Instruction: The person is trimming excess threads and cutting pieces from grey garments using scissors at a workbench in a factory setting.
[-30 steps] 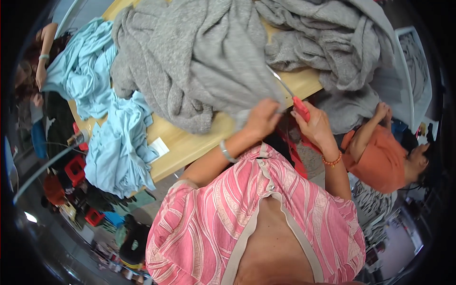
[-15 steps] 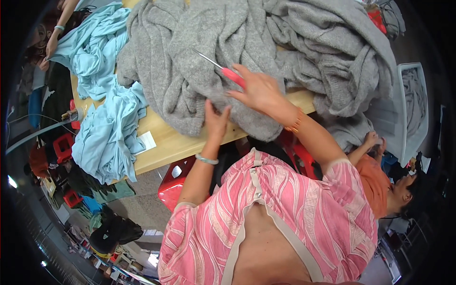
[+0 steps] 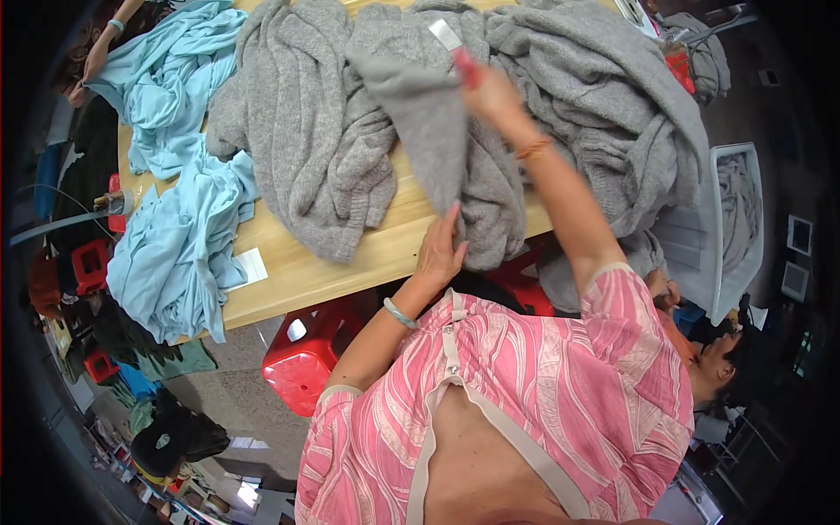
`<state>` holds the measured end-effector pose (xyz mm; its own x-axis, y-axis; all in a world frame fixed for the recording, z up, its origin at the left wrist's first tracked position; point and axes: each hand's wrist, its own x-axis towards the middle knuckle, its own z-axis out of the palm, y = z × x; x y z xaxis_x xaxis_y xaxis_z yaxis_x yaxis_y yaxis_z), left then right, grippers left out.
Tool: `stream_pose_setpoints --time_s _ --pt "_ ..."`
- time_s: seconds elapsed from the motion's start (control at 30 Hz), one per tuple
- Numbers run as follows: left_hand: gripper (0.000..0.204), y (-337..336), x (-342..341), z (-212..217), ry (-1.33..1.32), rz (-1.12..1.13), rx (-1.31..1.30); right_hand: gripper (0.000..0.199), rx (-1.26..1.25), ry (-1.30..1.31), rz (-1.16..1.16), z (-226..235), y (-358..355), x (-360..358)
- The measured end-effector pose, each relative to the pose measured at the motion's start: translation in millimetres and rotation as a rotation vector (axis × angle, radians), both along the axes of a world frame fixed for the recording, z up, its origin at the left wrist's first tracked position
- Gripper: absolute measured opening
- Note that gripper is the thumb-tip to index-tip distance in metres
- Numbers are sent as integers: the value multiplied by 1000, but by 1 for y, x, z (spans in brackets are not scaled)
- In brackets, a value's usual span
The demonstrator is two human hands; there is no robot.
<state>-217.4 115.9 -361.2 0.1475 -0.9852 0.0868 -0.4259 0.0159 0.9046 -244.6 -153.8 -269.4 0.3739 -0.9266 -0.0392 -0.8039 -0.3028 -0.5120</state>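
Note:
My right hand [image 3: 496, 98] is closed around a tool with a red handle [image 3: 466, 67], blurred by motion, above the grey knitted garments. A pale flat piece [image 3: 445, 35] shows just past the handle; whether it belongs to the tool I cannot tell. Below it, a smeared grey fabric flap [image 3: 416, 122] slants down and tapers toward my left hand [image 3: 440, 249]. That hand lies near the table's front edge, fingers stretched up to the flap's lower tip and thumb apart. Beside the thumb a grey knit piece [image 3: 494, 232] hangs over the edge.
Another grey knit garment [image 3: 302, 131] lies left on the wooden table [image 3: 289, 271], with a grey heap [image 3: 604, 105] at right. Light-blue clothes [image 3: 179, 254] cover the left end. A red stool [image 3: 302, 367], a grey bin [image 3: 722, 254] and a co-worker [image 3: 713, 359] are close by.
My right hand has moved up and away with the red-handled tool. My left hand has shifted right. The grey garments have parted, uncovering a strip of table, and a flap is raised.

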Motion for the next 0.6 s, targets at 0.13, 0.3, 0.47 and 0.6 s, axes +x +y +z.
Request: stream_pose_setpoints --time_s 0.13,0.3,0.47,0.6 --pt "89 -15 -11 -10 91 278 -15 22 -301 55 -229 51 -38 -114" --pt "86 -51 -25 -39 620 425 228 23 -395 275 -373 32 -6 -208" --pt "76 -80 -36 6 20 344 -47 24 -240 233 -443 19 27 -221" --pt "79 -100 -43 30 -158 279 -282 21 -174 264 -433 11 25 -213"
